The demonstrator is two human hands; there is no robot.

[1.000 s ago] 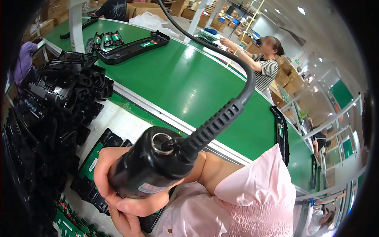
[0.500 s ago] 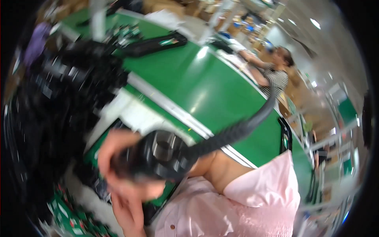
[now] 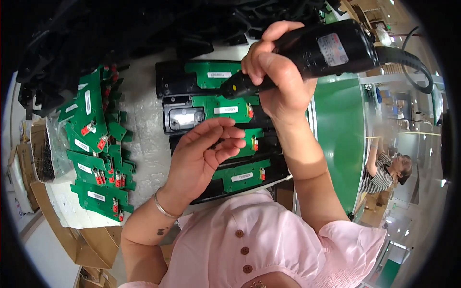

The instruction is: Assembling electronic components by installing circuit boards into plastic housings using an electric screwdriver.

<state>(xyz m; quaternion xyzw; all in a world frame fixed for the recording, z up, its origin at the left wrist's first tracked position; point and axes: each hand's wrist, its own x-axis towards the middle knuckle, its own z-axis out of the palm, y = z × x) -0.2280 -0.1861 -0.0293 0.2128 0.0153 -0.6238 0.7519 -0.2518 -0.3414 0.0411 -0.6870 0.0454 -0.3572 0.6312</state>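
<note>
My right hand point(image 3: 276, 72) grips a black electric screwdriver point(image 3: 307, 55), tilted with its nose down to the left. The nose is over the upper green circuit boards point(image 3: 204, 103), which sit in black plastic housings point(image 3: 165, 79) laid in a row. Just nearer to me, my left hand point(image 3: 197, 156) hovers over the middle housings, thumb and fingers drawn together. Anything small between those fingertips is too small to make out. The screwdriver's bit cannot be seen clearly, so I cannot tell whether it touches a board.
Loose green circuit boards point(image 3: 86, 144) with red parts are stacked at left. Beside them lies a clear bag of dark screws point(image 3: 45, 153). Black plastic parts point(image 3: 144, 29) pile up at the far side. A green conveyor belt point(image 3: 341, 129) runs at right, a co-worker point(image 3: 386, 170) beyond it.
My view has swung round to the row of housings. Before, both hands were close together at the screwdriver; now the right alone grips it and the left is apart, over the boards.
</note>
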